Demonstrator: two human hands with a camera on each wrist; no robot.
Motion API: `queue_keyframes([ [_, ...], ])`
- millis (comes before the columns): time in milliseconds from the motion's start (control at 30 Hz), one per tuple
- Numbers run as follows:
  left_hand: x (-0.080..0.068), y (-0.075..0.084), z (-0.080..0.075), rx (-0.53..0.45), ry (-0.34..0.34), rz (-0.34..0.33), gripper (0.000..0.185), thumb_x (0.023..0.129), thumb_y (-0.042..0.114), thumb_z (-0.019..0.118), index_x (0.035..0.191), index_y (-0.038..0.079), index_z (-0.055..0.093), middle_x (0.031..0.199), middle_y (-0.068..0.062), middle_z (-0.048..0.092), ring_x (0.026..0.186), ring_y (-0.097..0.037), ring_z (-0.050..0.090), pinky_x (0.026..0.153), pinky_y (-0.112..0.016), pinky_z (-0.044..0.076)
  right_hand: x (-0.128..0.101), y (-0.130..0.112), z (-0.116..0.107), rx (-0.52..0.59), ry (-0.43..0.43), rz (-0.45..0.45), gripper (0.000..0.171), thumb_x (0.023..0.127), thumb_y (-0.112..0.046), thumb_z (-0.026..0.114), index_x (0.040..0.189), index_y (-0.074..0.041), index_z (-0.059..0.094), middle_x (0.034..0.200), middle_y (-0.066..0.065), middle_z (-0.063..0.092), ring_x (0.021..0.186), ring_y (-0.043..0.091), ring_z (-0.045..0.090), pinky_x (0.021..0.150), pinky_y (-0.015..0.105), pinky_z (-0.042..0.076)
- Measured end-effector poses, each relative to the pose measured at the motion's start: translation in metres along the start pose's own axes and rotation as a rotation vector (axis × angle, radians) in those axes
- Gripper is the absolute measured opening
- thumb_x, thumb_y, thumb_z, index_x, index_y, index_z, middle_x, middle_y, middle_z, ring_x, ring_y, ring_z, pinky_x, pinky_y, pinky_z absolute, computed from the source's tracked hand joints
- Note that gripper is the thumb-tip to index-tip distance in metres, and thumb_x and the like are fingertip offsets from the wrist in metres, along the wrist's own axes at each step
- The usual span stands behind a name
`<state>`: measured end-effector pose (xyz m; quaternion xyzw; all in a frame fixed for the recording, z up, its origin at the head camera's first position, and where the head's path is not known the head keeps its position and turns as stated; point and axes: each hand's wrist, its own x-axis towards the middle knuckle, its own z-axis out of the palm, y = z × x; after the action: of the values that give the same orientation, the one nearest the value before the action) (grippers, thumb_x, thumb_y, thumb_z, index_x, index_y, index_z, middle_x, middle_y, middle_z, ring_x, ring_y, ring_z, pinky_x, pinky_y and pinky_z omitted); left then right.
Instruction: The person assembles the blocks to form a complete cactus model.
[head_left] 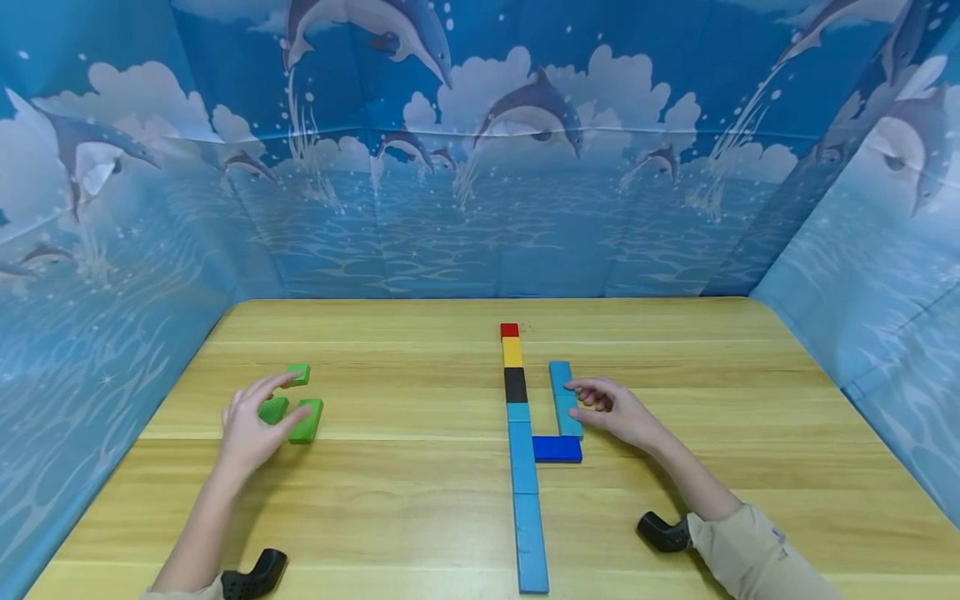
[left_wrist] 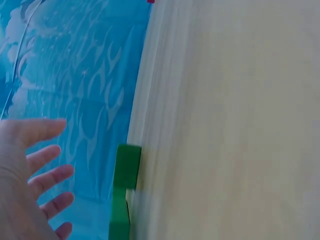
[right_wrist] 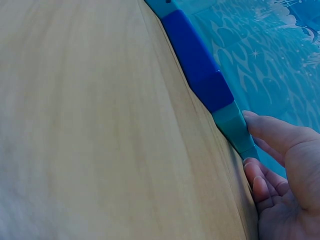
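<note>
In the head view my left hand (head_left: pixel 251 425) hovers around three green blocks: a far block (head_left: pixel 299 374), one (head_left: pixel 273 409) seen between thumb and fingers, and one (head_left: pixel 307 422) by the thumb tip. The left wrist view shows that hand's fingers spread, holding nothing. At the right side of two light blue blocks (head_left: pixel 561 377) laid end to end is my right hand (head_left: pixel 611 410). Its thumb and index fingertips are apart at their edge, the other fingers bent. A dark blue block (head_left: pixel 557 450) lies crosswise at the near end of that pair.
Left of the pair runs a straight line of blocks: a red block (head_left: pixel 509 330), a yellow block (head_left: pixel 512 352), a black block (head_left: pixel 515 385) and several light blue blocks (head_left: pixel 523 457). A dolphin-print cloth (head_left: pixel 450 233) surrounds the wooden table (head_left: pixel 405 517). Black wrist devices (head_left: pixel 663 532) sit at both wrists.
</note>
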<state>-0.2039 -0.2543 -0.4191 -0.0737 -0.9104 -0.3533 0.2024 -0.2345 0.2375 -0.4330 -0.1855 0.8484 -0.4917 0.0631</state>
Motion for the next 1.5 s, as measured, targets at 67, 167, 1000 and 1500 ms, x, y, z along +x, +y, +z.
queue_keyframes([
  [67,-0.006,-0.005,-0.003,-0.002,0.042,-0.021,0.047,0.075,0.016,0.072,0.118,0.004,0.057,0.107,-0.018,0.057,0.096,-0.032,0.043,0.082,-0.055,0.02,-0.001,-0.005,0.0,-0.002,-0.002,-0.002,0.04,0.085,-0.009,0.063,0.121,0.004,0.053,0.096,0.019,0.049,0.08,0.024,0.041,0.066,0.024,0.036],
  [167,-0.013,-0.011,-0.006,0.017,0.099,-0.058,0.045,0.073,0.014,0.072,0.115,0.003,0.059,0.104,-0.018,0.058,0.095,-0.032,0.043,0.08,-0.056,0.02,-0.002,-0.01,0.0,-0.009,-0.003,-0.002,0.04,0.085,-0.008,0.063,0.121,0.006,0.052,0.095,0.021,0.048,0.079,0.024,0.041,0.066,0.024,0.036],
  [1000,-0.043,-0.032,0.003,0.09,0.21,-0.359,0.054,0.071,0.021,0.076,0.117,0.003,0.056,0.106,-0.017,0.055,0.1,-0.034,0.04,0.083,-0.053,0.021,-0.003,-0.013,0.0,-0.036,0.006,-0.006,0.038,0.085,-0.008,0.063,0.119,0.005,0.053,0.094,0.022,0.049,0.079,0.025,0.041,0.065,0.024,0.036],
  [1500,-0.045,-0.033,0.007,0.176,0.257,-0.305,0.04,0.075,0.019,0.074,0.107,0.0,0.061,0.097,-0.017,0.058,0.093,-0.034,0.042,0.074,-0.048,0.021,-0.003,-0.011,0.0,-0.031,0.007,-0.005,0.038,0.085,-0.009,0.063,0.119,0.005,0.053,0.095,0.02,0.049,0.079,0.025,0.042,0.066,0.024,0.037],
])
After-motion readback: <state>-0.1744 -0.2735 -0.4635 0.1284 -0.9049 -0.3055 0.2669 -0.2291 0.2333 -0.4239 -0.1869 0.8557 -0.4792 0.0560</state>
